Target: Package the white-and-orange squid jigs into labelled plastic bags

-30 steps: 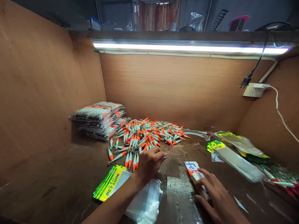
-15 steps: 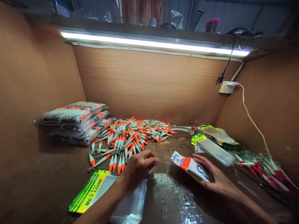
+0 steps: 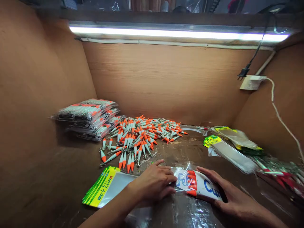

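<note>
My right hand point(image 3: 225, 191) grips a white holder point(image 3: 206, 186) with blue handwriting on it. A row of orange lure tips point(image 3: 192, 182) shows across the middle of this holder. Opposite, my left hand point(image 3: 155, 180) has its fingers on a clear plastic bag point(image 3: 188, 167), which lies over the holder's left end. The fingertips of that hand are partly hidden. Behind the hands lies a loose heap of white-and-orange fishing lures point(image 3: 140, 136). Beside my left forearm is a fanned stack of printed lure bags point(image 3: 102, 190), yellow and green.
Packed bags of lures point(image 3: 80, 112) are stacked at the left. On the right lie more yellow-headed clear bags point(image 3: 232, 155) and a pile of red-and-white lures point(image 3: 282, 177). A black plug point(image 3: 243, 72) hangs near the wall socket point(image 3: 252, 83).
My left hand has moved right and now has a clear bag over the holder's left end. The holder has turned more level in my right hand. The camera view has shifted.
</note>
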Demonstrator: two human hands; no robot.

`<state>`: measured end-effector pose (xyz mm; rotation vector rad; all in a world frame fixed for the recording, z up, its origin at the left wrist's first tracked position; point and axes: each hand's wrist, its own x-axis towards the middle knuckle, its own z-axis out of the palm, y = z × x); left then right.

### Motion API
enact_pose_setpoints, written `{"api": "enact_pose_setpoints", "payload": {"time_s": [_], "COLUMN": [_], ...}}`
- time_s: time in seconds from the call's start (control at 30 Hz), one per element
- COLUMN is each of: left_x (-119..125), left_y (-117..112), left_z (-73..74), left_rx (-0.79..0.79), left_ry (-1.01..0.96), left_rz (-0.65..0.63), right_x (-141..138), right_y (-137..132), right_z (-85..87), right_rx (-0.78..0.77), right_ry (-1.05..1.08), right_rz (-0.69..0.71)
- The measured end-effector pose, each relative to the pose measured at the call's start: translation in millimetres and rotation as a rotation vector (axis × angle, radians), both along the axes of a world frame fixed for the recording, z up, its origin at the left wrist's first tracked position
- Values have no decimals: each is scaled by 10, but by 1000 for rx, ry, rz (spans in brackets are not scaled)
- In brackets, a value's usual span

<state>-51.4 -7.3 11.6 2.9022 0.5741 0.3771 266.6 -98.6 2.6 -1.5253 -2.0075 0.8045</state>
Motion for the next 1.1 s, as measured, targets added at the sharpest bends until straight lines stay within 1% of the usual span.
{"api": "enact_pose_setpoints", "payload": {"time_s": [0.1, 0.2, 0.27, 0.43, 0.53, 0.67, 0.9, 1.0, 1.1], "left_x": [28, 97, 147, 211, 208, 185, 143, 159, 196], "left_y": [-38, -121, -180, -223, -211, -195, -155, -150, -131], "left_z": [-21, -36, -63, -162, -171, -149, -131, -116, -139], "left_rx": [70, 64, 52, 72, 90, 85, -3, -23, -62], "left_ry": [6, 23, 24, 24, 26, 22, -5, -32, -74], "left_rz": [88, 175, 208, 244, 241, 217, 218, 282, 349], "right_x": [-155, -299, -347, -286, -225, -204, -262, -261, -245], "right_y": [-23, -40, -41, -23, -18, -30, -94, -104, -98], "right_z": [-64, -114, -170, -361, -418, -402, -292, -285, -303], "right_rx": [6, 56, 80, 116, 151, 157, 98, 99, 116], "right_ry": [-49, -118, -137, -126, -143, -139, -100, -46, -14], "right_rz": [-21, 10, 43, 30, 46, 40, 11, -18, 12]}}
